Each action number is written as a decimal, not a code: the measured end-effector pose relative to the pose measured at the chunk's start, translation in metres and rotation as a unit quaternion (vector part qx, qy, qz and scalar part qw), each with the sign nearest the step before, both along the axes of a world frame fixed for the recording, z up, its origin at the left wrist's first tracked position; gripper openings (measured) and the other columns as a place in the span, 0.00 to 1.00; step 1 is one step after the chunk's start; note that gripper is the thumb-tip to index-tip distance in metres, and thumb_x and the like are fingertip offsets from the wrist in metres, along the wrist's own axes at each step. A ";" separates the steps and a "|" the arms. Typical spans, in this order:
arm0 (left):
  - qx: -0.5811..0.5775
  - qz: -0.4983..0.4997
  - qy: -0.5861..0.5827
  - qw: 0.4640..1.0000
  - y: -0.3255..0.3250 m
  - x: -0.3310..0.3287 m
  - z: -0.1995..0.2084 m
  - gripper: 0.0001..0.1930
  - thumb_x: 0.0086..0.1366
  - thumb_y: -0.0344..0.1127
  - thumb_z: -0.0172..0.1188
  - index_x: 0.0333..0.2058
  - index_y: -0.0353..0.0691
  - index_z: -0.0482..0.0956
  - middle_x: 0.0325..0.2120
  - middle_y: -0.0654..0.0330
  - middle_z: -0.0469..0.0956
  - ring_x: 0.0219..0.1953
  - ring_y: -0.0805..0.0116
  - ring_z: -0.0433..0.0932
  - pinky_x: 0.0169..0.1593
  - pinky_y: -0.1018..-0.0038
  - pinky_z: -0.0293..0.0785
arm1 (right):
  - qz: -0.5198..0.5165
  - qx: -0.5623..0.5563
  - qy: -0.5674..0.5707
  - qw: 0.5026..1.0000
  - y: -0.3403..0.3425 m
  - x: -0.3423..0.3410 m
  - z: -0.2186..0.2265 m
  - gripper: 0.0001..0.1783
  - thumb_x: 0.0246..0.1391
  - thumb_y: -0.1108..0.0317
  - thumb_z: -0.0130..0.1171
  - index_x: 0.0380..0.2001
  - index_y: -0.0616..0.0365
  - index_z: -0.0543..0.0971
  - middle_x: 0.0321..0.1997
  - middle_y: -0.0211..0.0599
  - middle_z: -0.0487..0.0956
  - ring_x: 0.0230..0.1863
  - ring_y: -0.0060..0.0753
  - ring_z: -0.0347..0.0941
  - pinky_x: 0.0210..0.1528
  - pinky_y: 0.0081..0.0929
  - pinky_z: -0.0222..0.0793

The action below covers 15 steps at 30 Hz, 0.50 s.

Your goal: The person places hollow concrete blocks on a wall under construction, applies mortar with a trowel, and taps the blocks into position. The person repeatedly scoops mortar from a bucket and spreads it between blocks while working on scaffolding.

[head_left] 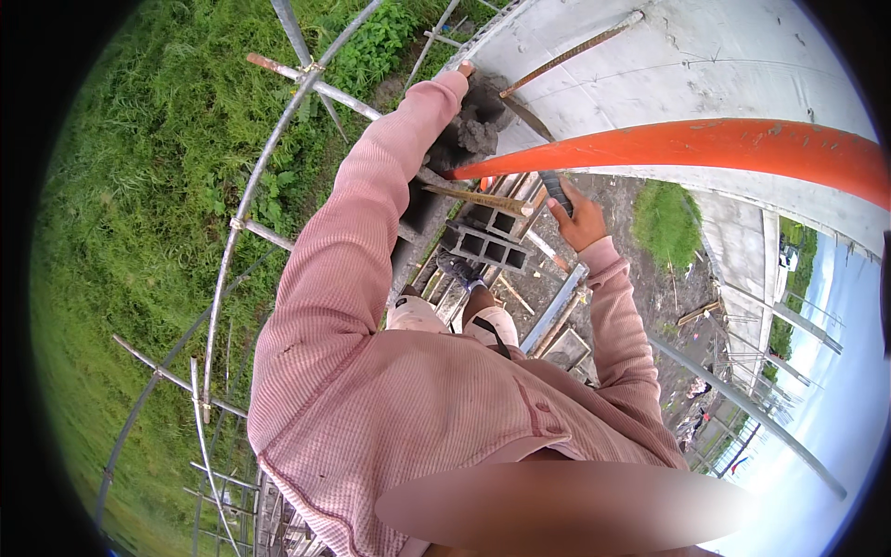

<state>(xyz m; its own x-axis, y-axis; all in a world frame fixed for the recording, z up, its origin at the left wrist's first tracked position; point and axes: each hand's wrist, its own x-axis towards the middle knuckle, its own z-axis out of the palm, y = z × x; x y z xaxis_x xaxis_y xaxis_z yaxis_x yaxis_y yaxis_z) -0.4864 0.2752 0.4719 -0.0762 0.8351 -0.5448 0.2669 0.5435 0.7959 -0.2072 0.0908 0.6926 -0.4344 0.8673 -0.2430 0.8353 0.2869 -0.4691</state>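
My right hand point(581, 221) is closed around the dark handle of a trowel point(529, 119). Its narrow metal blade passes behind an orange pipe and points up toward the hollow block wall. Grey mortar point(478, 137) lies in clumps on top of that wall, just below my left hand point(466, 70). That hand reaches far forward to the wall's outer edge. Little more than its fingertips shows past the pink sleeve, so its grip is hidden.
The orange pipe point(696, 153) slants across between my hands. Rusty rebar point(571, 56) juts from the pale concrete wall point(724, 70), and a second rebar point(478, 197) sticks out nearer me. Hollow blocks point(484, 246) lie by my feet. Scaffold pipes point(264, 162) and grass point(148, 186) are at left.
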 end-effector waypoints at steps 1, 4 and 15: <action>-0.001 0.000 0.004 1.000 0.000 -0.001 0.000 0.29 0.69 0.59 0.41 0.65 0.59 0.57 0.65 0.56 0.59 0.65 0.54 0.60 0.62 0.60 0.60 | 0.006 0.024 0.006 1.000 0.004 -0.002 -0.004 0.29 0.57 0.54 0.57 0.56 0.63 0.72 0.50 0.59 0.76 0.50 0.60 0.74 0.50 0.39 0.70; -0.003 0.003 0.016 1.000 -0.003 -0.002 0.001 0.29 0.69 0.60 0.41 0.65 0.57 0.58 0.64 0.56 0.60 0.65 0.54 0.60 0.62 0.61 0.60 | 0.035 0.088 0.014 0.995 0.007 -0.005 -0.011 0.28 0.55 0.58 0.59 0.56 0.64 0.71 0.46 0.61 0.77 0.44 0.61 0.75 0.47 0.43 0.72; -0.010 0.009 0.024 1.000 -0.008 -0.002 0.004 0.32 0.68 0.62 0.41 0.64 0.52 0.59 0.63 0.53 0.62 0.64 0.55 0.61 0.63 0.63 0.59 | -0.002 0.099 -0.003 0.995 0.016 -0.008 -0.024 0.29 0.57 0.58 0.57 0.57 0.64 0.70 0.41 0.63 0.78 0.41 0.65 0.75 0.44 0.46 0.72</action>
